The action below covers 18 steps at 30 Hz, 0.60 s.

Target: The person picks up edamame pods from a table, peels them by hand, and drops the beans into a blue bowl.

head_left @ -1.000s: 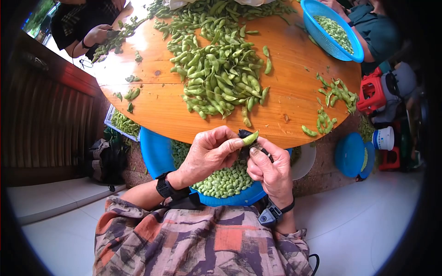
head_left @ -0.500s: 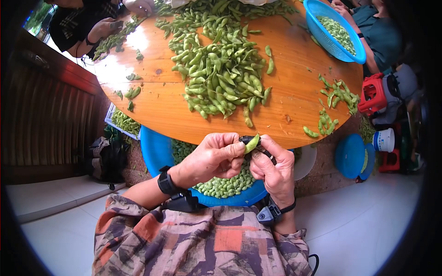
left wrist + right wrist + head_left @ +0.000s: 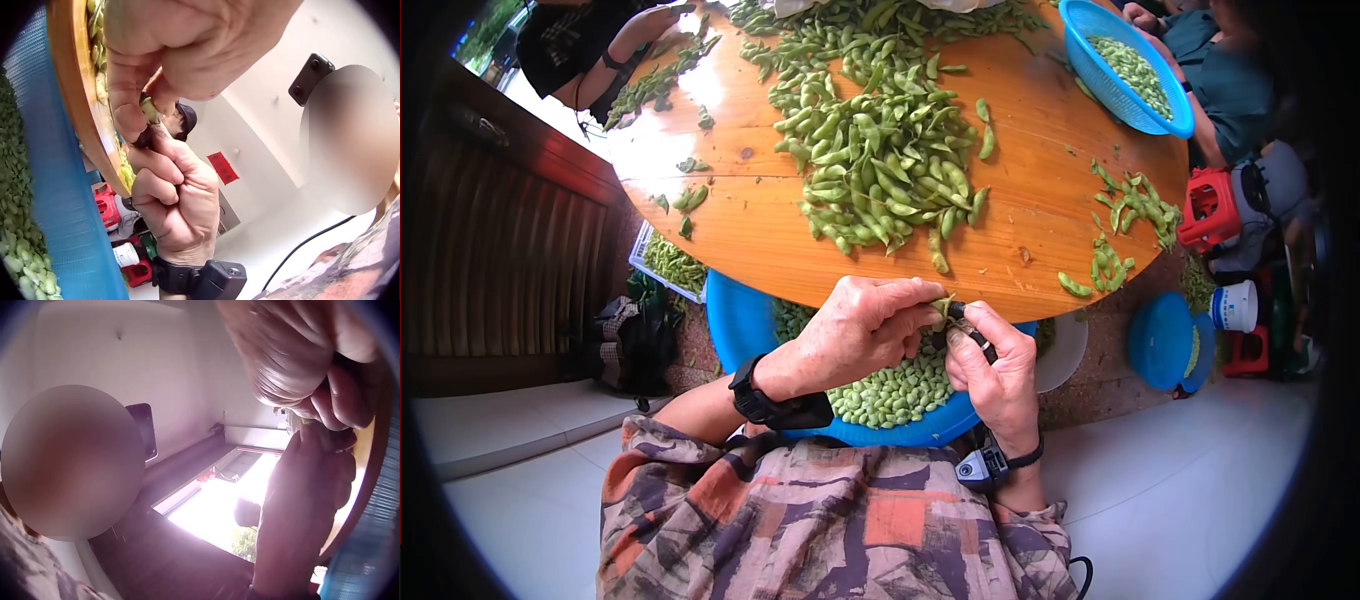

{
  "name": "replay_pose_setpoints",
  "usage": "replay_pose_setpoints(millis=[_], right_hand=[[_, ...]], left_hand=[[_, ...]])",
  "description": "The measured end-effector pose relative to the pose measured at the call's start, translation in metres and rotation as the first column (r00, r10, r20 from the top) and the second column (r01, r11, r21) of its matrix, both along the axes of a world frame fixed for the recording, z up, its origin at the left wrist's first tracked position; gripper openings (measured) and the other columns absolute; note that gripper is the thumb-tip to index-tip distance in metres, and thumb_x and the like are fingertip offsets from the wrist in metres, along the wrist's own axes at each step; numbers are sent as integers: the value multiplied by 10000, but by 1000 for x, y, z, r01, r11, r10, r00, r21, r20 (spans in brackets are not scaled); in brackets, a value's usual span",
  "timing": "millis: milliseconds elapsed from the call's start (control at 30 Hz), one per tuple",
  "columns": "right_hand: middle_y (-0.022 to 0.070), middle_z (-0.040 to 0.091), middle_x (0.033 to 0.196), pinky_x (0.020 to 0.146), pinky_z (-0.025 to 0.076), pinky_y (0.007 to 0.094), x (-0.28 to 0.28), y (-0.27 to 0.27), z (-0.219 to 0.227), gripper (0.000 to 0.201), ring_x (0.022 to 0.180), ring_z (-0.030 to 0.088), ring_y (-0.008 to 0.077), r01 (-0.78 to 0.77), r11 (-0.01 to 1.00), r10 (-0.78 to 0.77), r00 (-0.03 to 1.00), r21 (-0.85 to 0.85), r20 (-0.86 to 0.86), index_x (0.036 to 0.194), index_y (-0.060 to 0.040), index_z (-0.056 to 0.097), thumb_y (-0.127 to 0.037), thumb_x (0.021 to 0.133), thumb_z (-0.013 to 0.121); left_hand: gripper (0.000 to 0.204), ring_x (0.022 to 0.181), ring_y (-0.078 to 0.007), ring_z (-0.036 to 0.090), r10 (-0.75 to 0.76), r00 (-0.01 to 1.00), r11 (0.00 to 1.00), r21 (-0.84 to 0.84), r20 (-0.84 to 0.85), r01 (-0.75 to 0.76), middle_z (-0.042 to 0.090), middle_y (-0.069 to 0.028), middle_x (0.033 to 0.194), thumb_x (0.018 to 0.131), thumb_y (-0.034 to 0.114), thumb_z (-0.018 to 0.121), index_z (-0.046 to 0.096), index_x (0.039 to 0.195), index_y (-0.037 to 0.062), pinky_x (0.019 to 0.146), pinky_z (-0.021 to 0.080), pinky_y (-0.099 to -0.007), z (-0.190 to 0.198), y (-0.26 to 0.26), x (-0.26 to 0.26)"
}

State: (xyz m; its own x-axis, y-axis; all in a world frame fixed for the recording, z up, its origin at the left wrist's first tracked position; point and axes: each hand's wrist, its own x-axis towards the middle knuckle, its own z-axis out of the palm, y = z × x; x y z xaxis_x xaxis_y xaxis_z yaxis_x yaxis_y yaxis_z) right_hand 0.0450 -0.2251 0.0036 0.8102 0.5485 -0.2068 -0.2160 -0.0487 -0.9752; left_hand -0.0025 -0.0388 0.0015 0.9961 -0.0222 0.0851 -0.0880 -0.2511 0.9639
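Note:
Both hands meet over a blue basin point(image 3: 722, 320) at the table's near edge. Between their fingertips is a green soybean pod point(image 3: 943, 306), mostly hidden by the fingers. My left hand point(image 3: 855, 335), its back turned up, pinches the pod from the left. From the other side my right hand point(image 3: 997, 365) grips its end with thumb and index finger, and black coverings point(image 3: 980, 343) show on these fingers. In the left wrist view a pale, split-looking bit of the pod point(image 3: 149, 110) shows between the fingers. Shelled green beans point(image 3: 890, 395) lie in the basin under the hands.
A large heap of soybean pods point(image 3: 880, 170) covers the middle of the wooden table point(image 3: 740, 235). Smaller pods point(image 3: 1140, 210) lie at the right edge. A blue basket point(image 3: 1100, 110) of beans stands back right. Other people sit at the far left and right. Red stools point(image 3: 1208, 210) stand to the right.
The pod, earlier plainly visible between the hands, tilted upward and is now mostly covered by my left fingers. My left hand has rolled over, back up. My right hand has hardly moved.

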Motion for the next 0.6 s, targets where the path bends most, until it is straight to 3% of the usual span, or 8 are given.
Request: replay_pose_setpoints(millis=[67, 167, 233, 300, 367, 400, 533, 600], right_hand=[[48, 556, 828, 541, 431, 244, 0, -2, -1, 188, 617, 521, 82, -3, 1000, 4, 999, 12, -48, 1064, 80, 611, -26, 908, 611], [33, 624, 843, 621, 458, 216, -2, -5, 0, 212, 677, 553, 75, 158, 974, -95, 935, -162, 342, 1097, 45, 649, -43, 904, 643], [30, 642, 851, 655, 463, 211, 0, -5, 8, 247, 695, 556, 72, 271, 955, -234, 939, -121, 253, 1113, 22, 660, -75, 889, 690], [4, 608, 825, 610, 441, 209, 2, -1, 12, 263, 663, 529, 58, 255, 962, -221, 937, -96, 271, 1125, 10, 660, -91, 888, 712], [-18, 554, 795, 556, 408, 205, 3, 4, 11, 258, 622, 495, 42, 108, 993, -98, 980, -53, 176, 1135, 5, 655, -87, 899, 704], [-24, 510, 781, 516, 376, 204, 4, 5, 12, 236, 594, 470, 29, 86, 996, -84, 991, -9, 105, 1126, 8, 650, -81, 911, 690], [-21, 520, 789, 506, 376, 201, 5, 7, 3, 210, 591, 478, 25, 27, 1000, -25, 989, -10, 143, 1102, 14, 646, -73, 914, 682], [-28, 525, 802, 495, 372, 190, 4, 7, 0, 183, 589, 481, 18, -33, 999, 31, 999, 37, 40, 1087, 14, 643, -61, 922, 667]], left_hand=[[178, 563, -102, 618, -1, 998, 999, -48, -55, -2, 617, -46, 664, 927, 9, 622, 632, 1101, -30, 498, 498, -232, -1, -1, -1], [161, 555, -99, 620, 107, 994, 986, -128, -27, -110, 632, -50, 662, 927, 25, 631, 644, 1080, -26, 496, 504, -227, -1, -6, -2], [149, 568, -96, 610, 118, 987, 979, -151, -108, -133, 627, -74, 670, 897, 50, 680, 643, 1015, -33, 485, 491, -262, 4, -6, 0], [151, 568, -86, 599, 91, 995, 987, -132, -27, -94, 618, -55, 651, 892, 97, 705, 643, 963, -22, 497, 486, -250, 1, -9, 1], [170, 573, -69, 585, -32, 980, 990, -141, -198, 4, 606, -27, 629, 891, 136, 719, 635, 903, -11, 491, 464, -240, 4, -9, -1], [189, 543, -50, 559, -81, 955, 940, -339, -287, -22, 583, 0, 591, 895, 163, 721, 630, 852, 2, 462, 427, -227, -1, -8, -2], [184, 509, -37, 529, -100, 935, 927, -372, -340, -36, 566, 14, 567, 907, 159, 707, 628, 826, 14, 445, 402, -216, -6, -5, -7], [149, 499, -53, 541, -127, 926, 929, -369, -356, -15, 588, -5, 584, 929, 127, 670, 638, 869, -6, 444, 411, -205, -7, -4, -11]])
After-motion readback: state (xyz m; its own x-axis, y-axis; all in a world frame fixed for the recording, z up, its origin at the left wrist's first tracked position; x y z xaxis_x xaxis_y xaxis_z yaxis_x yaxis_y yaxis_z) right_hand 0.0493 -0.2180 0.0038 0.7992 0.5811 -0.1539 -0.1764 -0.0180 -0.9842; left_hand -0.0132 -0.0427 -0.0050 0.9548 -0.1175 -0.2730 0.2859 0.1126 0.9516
